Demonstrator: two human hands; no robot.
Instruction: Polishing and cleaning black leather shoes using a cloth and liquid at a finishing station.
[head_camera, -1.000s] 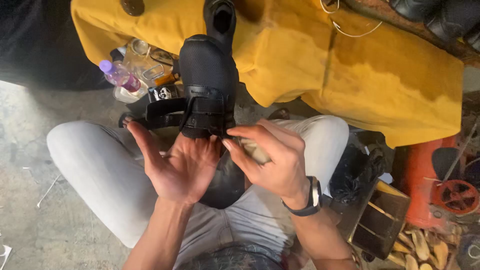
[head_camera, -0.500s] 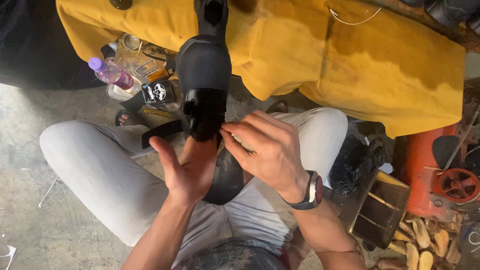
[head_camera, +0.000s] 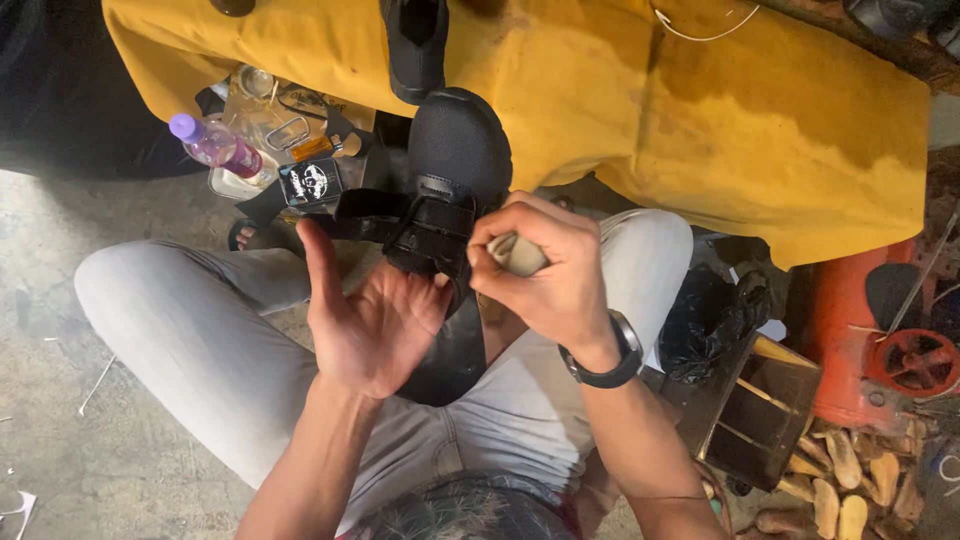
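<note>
Head view, looking down at a seated person in light grey trousers (head_camera: 190, 330). A black mesh-toed shoe with a strap across its upper (head_camera: 445, 190) is being propped sole-down against the lap, toe pointing away toward a mustard-yellow cloth (head_camera: 700, 110). The left hand (head_camera: 370, 320) is being held open, palm up and fingers spread, under and beside the shoe's heel end; the thumb is being raised near the loose black strap (head_camera: 365, 212). Whether the palm is touching the shoe cannot be told. The right hand (head_camera: 545, 270), with a black wristwatch (head_camera: 610, 360) on its wrist, is being kept curled tight around a small pale, cloth-like wad (head_camera: 518, 255), pressed against the strapped side of the shoe. The two hands are apart, the shoe between them. A clear plastic bottle with a purple cap (head_camera: 212, 145) is lying on the concrete floor just beyond the left knee, beside a small black tin (head_camera: 310, 182). A second black shoe (head_camera: 415, 45) is resting on the yellow cloth.
</note>
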